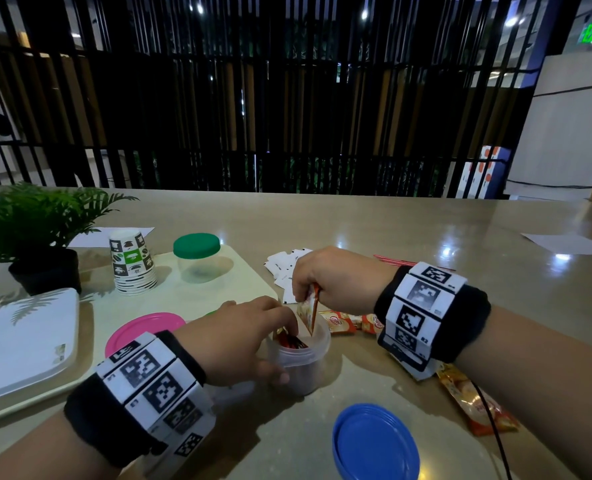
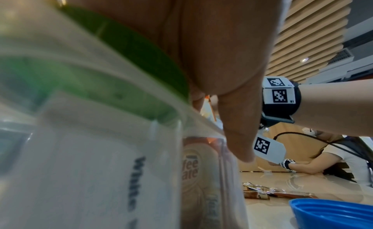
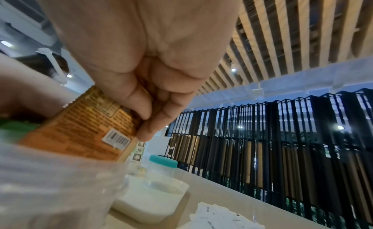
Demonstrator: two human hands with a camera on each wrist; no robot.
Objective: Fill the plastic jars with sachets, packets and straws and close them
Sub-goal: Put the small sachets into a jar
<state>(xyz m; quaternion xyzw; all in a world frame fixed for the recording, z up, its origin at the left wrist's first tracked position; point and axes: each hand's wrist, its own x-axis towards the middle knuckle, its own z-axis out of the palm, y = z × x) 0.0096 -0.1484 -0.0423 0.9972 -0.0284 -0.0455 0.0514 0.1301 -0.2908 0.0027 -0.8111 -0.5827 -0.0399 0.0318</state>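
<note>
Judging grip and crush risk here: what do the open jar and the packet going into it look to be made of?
Open jar: seemingly thin, frosted translucent plastic; its contents show through the wall. Packet, pinched by the right hand: apparently glossy printed film or foil, orange with a barcode; which one is unclear. The left hand grips the jar.

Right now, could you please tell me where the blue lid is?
In the head view, the blue lid lies on the table nearest the camera, just right of the open jar and below it.

Left hand [image 1: 242, 336] grips; right hand [image 1: 336, 280] pinches.
</note>
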